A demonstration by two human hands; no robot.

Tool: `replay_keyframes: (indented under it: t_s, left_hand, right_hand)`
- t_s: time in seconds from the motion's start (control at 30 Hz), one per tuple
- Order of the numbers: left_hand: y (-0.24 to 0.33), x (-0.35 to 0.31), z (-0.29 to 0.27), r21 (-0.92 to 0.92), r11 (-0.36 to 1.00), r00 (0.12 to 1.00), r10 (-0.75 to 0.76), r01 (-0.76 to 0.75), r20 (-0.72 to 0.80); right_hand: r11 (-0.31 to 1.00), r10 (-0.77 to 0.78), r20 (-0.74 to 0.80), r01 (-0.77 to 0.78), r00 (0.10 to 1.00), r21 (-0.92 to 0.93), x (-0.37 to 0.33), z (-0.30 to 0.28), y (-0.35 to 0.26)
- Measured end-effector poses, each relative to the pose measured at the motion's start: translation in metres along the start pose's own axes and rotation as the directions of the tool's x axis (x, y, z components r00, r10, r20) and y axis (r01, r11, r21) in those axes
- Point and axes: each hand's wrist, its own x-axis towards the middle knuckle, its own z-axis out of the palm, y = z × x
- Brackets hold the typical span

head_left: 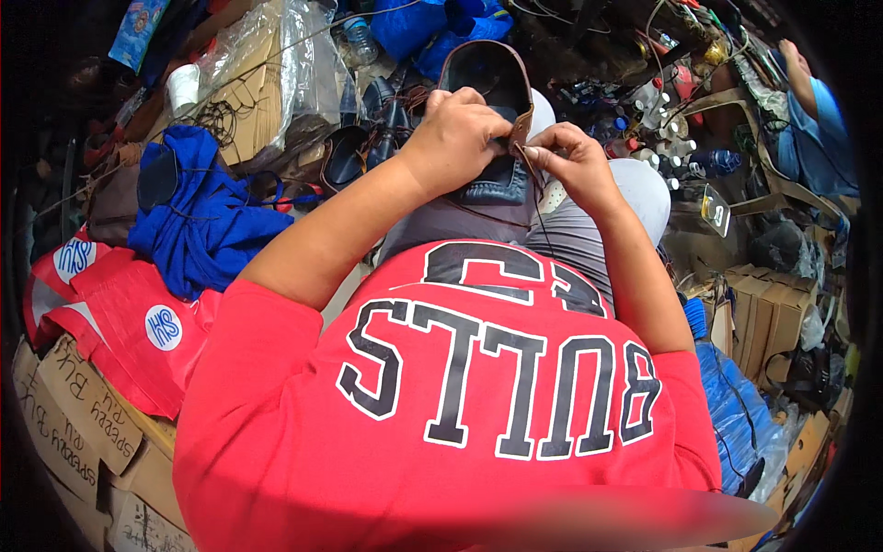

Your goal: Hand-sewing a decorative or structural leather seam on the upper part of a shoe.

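A dark leather shoe [493, 53] with a brown edge rests on my lap, its opening facing up and its stitched toe part toward me. My left hand [457, 133] is closed on the shoe, fingers bent over its side near the middle. Close by on the right, my right hand [568, 158] pinches a thin dark lace [537, 207] at the shoe's brown edge, thumb and forefinger together. The lace hangs down toward my shirt. Both hands hide much of the shoe's middle, so where the lace passes through the leather cannot be made out.
To the left lie a blue cloth [198, 225], a red bag [138, 322] and cardboard boxes [78, 414]. More dark shoes [386, 115] sit beyond my left forearm. Several small bottles [651, 110] stand at the far right, near another person's arm [802, 85].
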Motion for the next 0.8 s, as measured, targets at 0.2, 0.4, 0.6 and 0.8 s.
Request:
replay_keyframes:
  t_s: [0.2, 0.4, 0.6, 0.8]
  left_hand:
    - [0.003, 0.008, -0.004, 0.037, 0.997, 0.995, -0.071, 0.068, 0.066]
    - [-0.001, 0.019, -0.009, 0.146, 0.989, 0.969, -0.045, 0.009, 0.242]
    - [0.013, 0.013, -0.07, 0.447, 0.868, 0.92, 0.024, -0.214, 0.392]
    - [-0.011, -0.004, -0.124, 0.107, 0.991, 0.986, -0.089, 0.075, 0.138]
  right_hand:
    - [0.978, -0.201, -0.108, 0.194, 0.974, -0.073, -0.001, 0.009, -0.021]
    - [0.925, -0.245, -0.124, 0.193, 0.962, -0.327, 0.015, 0.028, -0.008]
    - [0.924, -0.165, -0.102, 0.117, 0.981, -0.364, 0.015, 0.029, 0.001]
    - [0.922, -0.133, -0.1, 0.086, 0.986, -0.377, 0.012, 0.024, 0.003]
